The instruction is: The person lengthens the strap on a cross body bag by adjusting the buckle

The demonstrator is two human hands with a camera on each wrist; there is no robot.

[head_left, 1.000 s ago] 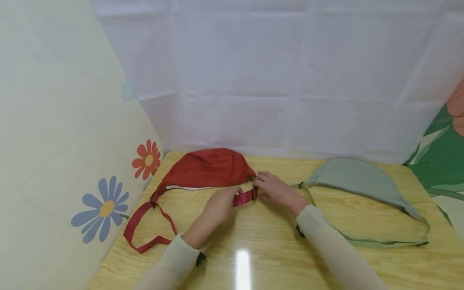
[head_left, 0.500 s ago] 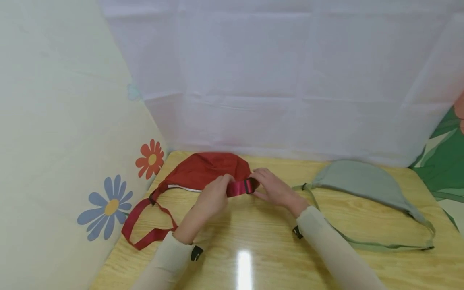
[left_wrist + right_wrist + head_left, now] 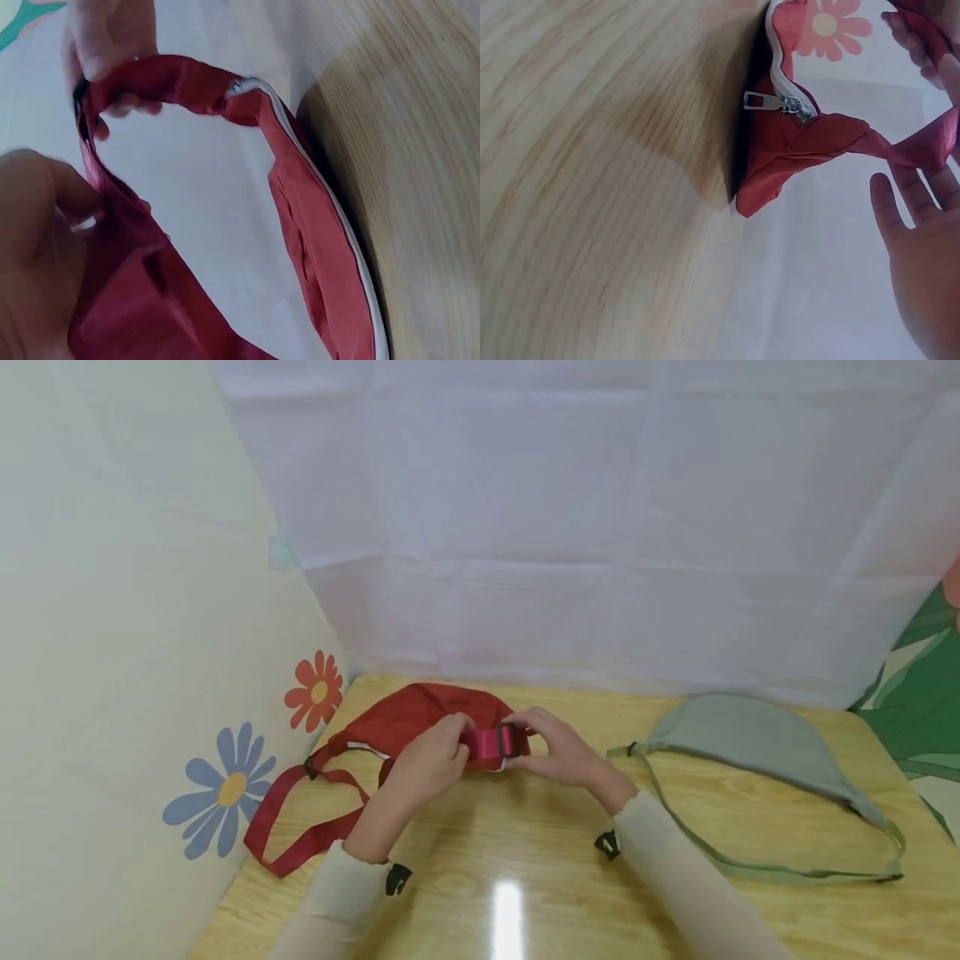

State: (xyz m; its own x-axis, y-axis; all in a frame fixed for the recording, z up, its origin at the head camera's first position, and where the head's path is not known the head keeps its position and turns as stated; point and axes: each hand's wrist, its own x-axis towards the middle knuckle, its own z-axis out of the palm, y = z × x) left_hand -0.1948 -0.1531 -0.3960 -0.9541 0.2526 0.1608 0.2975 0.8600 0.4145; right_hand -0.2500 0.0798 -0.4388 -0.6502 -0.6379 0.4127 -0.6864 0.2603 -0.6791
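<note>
A red waist bag point(image 3: 420, 706) sits at the back left of the wooden table. My left hand point(image 3: 431, 760) grips its dark red strap point(image 3: 482, 745) in front of the bag. Just to the right, my right hand point(image 3: 562, 752) pinches the same strap by a black strap slider point(image 3: 510, 740), thumb below and fingers above. Between the slider and the bag the strap bends into a raised loop, as the left wrist view shows. A metal zipper pull point(image 3: 763, 101) hangs at the bag's end in the right wrist view, along a white zipper.
On the right of the table point(image 3: 555, 868) lies a grey-green waist bag point(image 3: 750, 739), its green strap point(image 3: 780, 870) spread in front. The red strap's other part point(image 3: 262, 818) loops at the left table edge. A white cloth point(image 3: 495, 527) hangs behind.
Both hands have drawn the strap slightly left and turned its flat face with the slider toward me. The red bag has tipped and its right end has shifted. The green bag stays put.
</note>
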